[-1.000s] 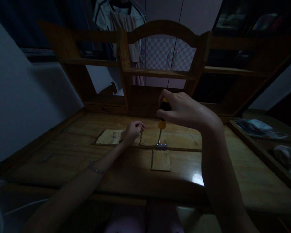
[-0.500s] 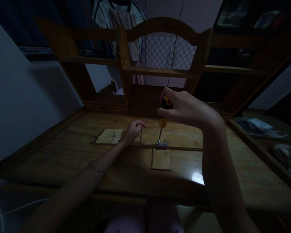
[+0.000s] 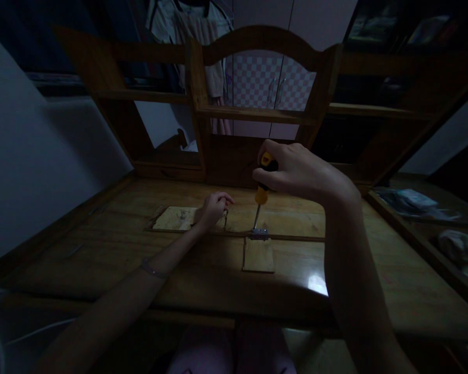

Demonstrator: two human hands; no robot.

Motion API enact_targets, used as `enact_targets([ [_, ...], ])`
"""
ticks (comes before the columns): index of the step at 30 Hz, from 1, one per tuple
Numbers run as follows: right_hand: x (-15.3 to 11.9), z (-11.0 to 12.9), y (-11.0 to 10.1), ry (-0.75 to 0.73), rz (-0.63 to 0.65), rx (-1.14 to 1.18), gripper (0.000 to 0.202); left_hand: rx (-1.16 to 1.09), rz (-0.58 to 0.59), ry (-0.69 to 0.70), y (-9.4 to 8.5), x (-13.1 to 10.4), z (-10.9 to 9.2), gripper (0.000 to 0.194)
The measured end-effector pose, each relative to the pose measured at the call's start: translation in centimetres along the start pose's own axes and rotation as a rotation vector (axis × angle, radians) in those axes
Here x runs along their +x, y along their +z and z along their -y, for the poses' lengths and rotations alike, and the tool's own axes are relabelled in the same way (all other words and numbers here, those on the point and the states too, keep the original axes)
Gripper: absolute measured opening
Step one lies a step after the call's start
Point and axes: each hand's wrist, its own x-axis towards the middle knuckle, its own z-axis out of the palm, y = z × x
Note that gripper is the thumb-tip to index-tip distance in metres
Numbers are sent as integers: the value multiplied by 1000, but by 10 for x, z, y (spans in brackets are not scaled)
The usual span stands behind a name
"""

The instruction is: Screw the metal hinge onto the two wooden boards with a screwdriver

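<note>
My right hand (image 3: 292, 169) grips the yellow and black handle of a screwdriver (image 3: 261, 195) from above. The screwdriver stands nearly upright, its tip down at the left part of a small metal hinge (image 3: 259, 234). This hinge joins a small square wooden piece (image 3: 258, 255) to a long wooden strip (image 3: 292, 223) on the desk. My left hand (image 3: 213, 209) rests by the right end of a rough-surfaced board (image 3: 173, 218), its fingers curled together. Whatever those fingers may hold is too small and dark to make out.
The wooden desk top (image 3: 140, 280) spreads under both arms. Behind it rises a wooden shelf frame (image 3: 257, 117) with an arched top. Plastic-wrapped items (image 3: 413, 200) and cloth (image 3: 456, 246) lie in compartments at the right. A white cable (image 3: 42, 328) hangs at the lower left.
The screwdriver handle has turned a little in my right hand, showing more yellow at the top. Its tip stays at the hinge. My left hand has hardly moved.
</note>
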Motion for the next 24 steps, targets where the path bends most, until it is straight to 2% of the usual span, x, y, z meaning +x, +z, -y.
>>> enact_targets([
  [9,1,-1,2,-49,-9,31,26,67,-22,126,1,0,4,32],
  [14,0,0,0,12,-11,-30,31,61,-19,87,2,1,3,29],
  [19,1,1,0,-26,3,-9,28,70,-10,63,2,2,3,28],
  [24,1,5,4,11,-80,-177,34,45,-8,79,1,0,0,28],
])
